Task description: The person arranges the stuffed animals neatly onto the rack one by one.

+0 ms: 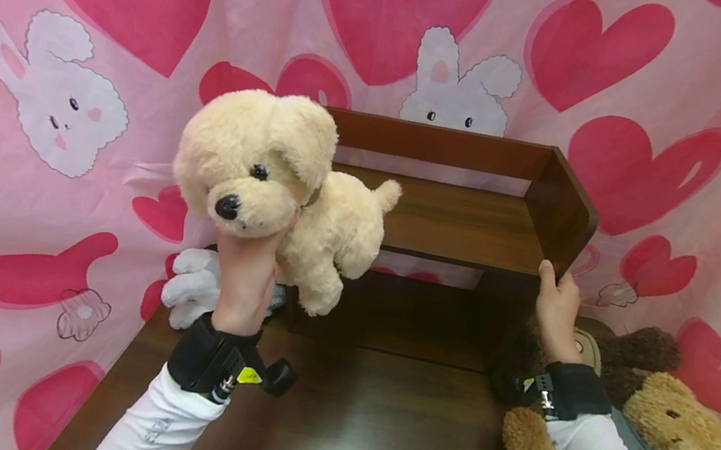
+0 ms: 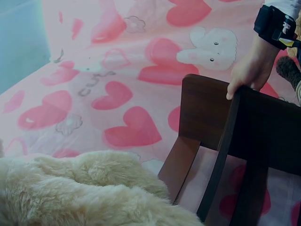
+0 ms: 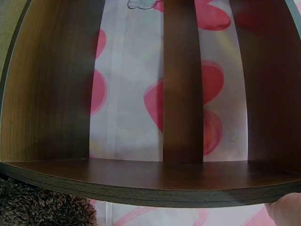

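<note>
A cream plush dog [image 1: 351,215] with a black nose is held up at the left, in front of the shelf. My left hand [image 1: 244,277] grips it from below at the neck and chest, its fingers hidden in the fur. In the left wrist view the fur of the plush dog [image 2: 84,193] fills the lower left. My right hand [image 1: 555,309] holds the brown wooden shelf [image 1: 462,223] at its right end, with the thumb on the front edge. A fingertip of the right hand [image 3: 287,209] shows at the panel's corner in the right wrist view.
The shelf stands at the back of a brown table [image 1: 361,426]. A tan teddy bear [image 1: 682,431] in a grey-blue outfit and a dark brown plush [image 1: 642,351] lie at the right. Behind my left wrist is a white plush [image 1: 190,287]. A pink heart-print cloth [image 1: 82,200] surrounds the table.
</note>
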Demonstrator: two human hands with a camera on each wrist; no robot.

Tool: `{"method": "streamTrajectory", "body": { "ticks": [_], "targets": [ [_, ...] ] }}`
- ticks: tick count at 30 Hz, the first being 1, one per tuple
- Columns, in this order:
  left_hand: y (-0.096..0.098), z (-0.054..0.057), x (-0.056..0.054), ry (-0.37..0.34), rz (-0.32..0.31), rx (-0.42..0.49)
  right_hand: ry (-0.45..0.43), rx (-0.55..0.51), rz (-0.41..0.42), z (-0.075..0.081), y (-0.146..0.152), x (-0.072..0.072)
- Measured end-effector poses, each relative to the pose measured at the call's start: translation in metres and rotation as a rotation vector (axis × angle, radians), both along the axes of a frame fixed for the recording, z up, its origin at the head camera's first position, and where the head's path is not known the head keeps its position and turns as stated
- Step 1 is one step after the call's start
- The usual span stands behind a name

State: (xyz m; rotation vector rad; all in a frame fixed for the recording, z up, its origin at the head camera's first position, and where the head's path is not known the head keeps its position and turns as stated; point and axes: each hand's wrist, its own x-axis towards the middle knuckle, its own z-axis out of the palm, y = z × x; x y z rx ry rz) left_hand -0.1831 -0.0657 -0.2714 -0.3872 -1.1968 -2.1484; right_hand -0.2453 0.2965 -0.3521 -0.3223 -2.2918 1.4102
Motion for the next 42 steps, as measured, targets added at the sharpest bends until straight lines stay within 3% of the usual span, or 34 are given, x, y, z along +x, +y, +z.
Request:
{"method": "streamTrajectory", "body": {
  "ticks": [5, 11, 15, 21, 28, 34, 37, 42],
  "targets": [
    [0.002, 0.001, -0.004, 0.009, 0.015, -0.025, 0.002, -0.010, 0.010, -0.001, -0.001, 0.000],
    [0.003, 0.004, -0.010, 0.085, 0.014, -0.078, 0.014, -0.006, 0.002, -0.002, -0.001, -0.001],
    [0.005, 0.007, -0.016, 0.118, -0.014, -0.058, 0.015, -0.001, -0.014, -0.003, 0.000, -0.002],
    [0.011, 0.015, -0.023, 0.144, -0.006, -0.071, 0.033, 0.011, -0.037, -0.002, 0.000, -0.002],
    [0.014, 0.013, -0.034, 0.083, 0.064, -0.133, 0.027, 0.008, -0.024, -0.003, 0.000, -0.002],
    [0.020, 0.023, -0.034, 0.030, -0.027, -0.077, 0.026, 0.001, -0.018, -0.003, 0.000, -0.001],
    [0.024, 0.030, -0.030, 0.003, -0.021, -0.054, 0.023, 0.004, -0.024, -0.003, 0.000, -0.001],
    [0.030, 0.036, -0.032, 0.025, -0.016, -0.023, 0.021, 0.008, -0.033, -0.004, 0.000, -0.002]
  ]
}}
